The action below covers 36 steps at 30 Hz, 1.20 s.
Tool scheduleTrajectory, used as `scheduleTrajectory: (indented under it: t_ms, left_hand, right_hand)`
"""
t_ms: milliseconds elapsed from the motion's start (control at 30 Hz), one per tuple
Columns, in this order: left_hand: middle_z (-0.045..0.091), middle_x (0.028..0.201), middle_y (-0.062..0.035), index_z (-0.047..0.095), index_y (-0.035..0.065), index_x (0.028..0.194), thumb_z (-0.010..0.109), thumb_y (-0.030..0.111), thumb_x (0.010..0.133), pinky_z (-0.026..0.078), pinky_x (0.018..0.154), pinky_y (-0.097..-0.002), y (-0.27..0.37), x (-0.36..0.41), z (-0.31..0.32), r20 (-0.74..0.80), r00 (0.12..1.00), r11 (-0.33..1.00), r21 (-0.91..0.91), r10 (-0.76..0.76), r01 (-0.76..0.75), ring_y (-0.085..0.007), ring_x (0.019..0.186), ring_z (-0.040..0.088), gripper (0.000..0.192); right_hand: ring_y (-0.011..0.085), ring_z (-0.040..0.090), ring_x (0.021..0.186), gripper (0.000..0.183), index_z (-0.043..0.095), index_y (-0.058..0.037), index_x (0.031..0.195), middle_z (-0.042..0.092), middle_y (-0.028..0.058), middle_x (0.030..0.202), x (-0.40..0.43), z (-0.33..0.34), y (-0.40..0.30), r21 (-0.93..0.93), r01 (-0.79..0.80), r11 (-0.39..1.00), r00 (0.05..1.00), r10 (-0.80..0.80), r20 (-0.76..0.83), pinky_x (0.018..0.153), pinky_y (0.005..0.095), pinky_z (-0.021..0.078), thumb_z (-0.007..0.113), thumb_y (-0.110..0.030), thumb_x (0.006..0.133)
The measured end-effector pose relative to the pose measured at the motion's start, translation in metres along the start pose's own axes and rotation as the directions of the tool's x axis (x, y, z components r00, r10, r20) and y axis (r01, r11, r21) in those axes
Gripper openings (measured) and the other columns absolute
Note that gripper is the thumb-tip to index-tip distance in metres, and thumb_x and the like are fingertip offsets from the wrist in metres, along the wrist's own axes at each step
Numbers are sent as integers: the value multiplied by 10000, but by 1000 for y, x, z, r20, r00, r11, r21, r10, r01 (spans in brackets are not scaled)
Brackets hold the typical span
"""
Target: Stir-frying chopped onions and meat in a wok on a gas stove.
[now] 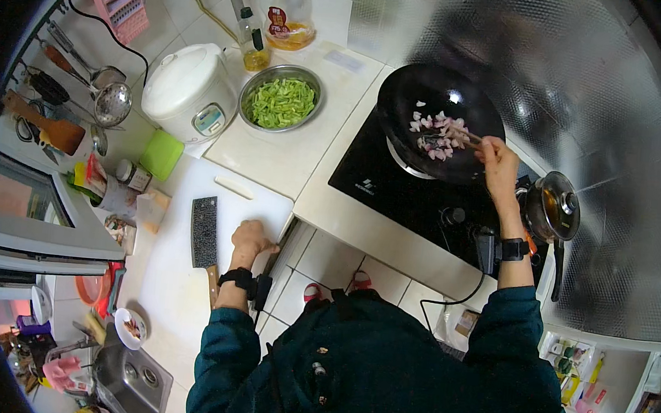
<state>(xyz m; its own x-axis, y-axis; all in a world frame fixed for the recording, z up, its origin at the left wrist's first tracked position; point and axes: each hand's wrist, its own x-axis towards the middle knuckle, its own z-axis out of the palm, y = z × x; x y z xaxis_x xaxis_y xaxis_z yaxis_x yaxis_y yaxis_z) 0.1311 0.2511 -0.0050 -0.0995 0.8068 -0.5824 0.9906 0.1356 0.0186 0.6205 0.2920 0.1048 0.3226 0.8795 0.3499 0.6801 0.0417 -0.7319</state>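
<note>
My right hand [498, 162] is closed on thin wooden chopsticks [471, 137], whose tips reach into a black wok [404, 101] on the stove. Chopped pinkish-white pieces [441, 135], perhaps shallot or onion, lie in the wok. On the near right edge of a white cutting board [174, 246] rests my left hand [252, 240], loosely curled; whether it grips anything is not visible. Just left of it lies a cleaver [204, 234] with a dark patterned blade and a wooden handle. A metal bowl [245, 117] of cut green vegetables [282, 103] stands beyond the board.
A lidded pot [551, 208] with a long handle stands right of the wok. Behind the board are a white rice cooker [184, 90], an oil bottle [256, 46] and a big jar [288, 17]. A small bowl [130, 336] sits by the sink [135, 387]. Utensils hang at left.
</note>
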Motion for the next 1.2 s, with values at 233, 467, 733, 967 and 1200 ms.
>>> scheduleTrajectory:
  t_ms: [233,467,733,967,1200]
  left_hand:
    - [601,1142,-162,651,60,1053,855,401,530,494,864,-358,2,2,0,24,999,1000,9,-25,25,-283,1054,589,657]
    - [588,1168,-150,637,63,1080,850,410,542,491,871,-357,-4,3,0,106,994,999,28,-27,24,-275,1079,574,675]
    - [585,1173,-142,638,59,1075,849,415,543,494,865,-351,-1,2,-1,63,998,999,26,-25,23,-274,1071,578,674]
    - [587,1166,-142,638,74,1079,851,417,542,495,862,-351,-3,1,-3,93,995,999,14,-36,35,-279,1068,579,671]
    - [612,1101,-146,646,58,1021,851,444,518,491,850,-363,-4,1,5,2,1000,1000,-8,2,-2,-287,1031,589,666]
  right_hand:
    - [195,672,696,255,631,30,930,662,129,710,-8,-13,-2,-276,61,959,998,-56,26,610,307,492,563,-214,899]
    - [113,634,674,254,629,45,939,644,73,735,-32,-17,-52,248,-163,955,950,83,302,595,227,483,549,-195,919]
    - [295,633,617,253,634,19,891,628,187,690,-17,-29,-14,-239,54,970,992,-79,-97,580,369,461,553,-221,896]
    - [136,662,711,203,632,29,939,657,113,710,-36,5,-48,128,-14,992,994,-1,113,604,256,490,556,-156,905]
    - [145,645,655,217,637,22,953,664,127,717,-13,20,-12,97,3,995,994,-13,113,605,277,479,559,-174,900]
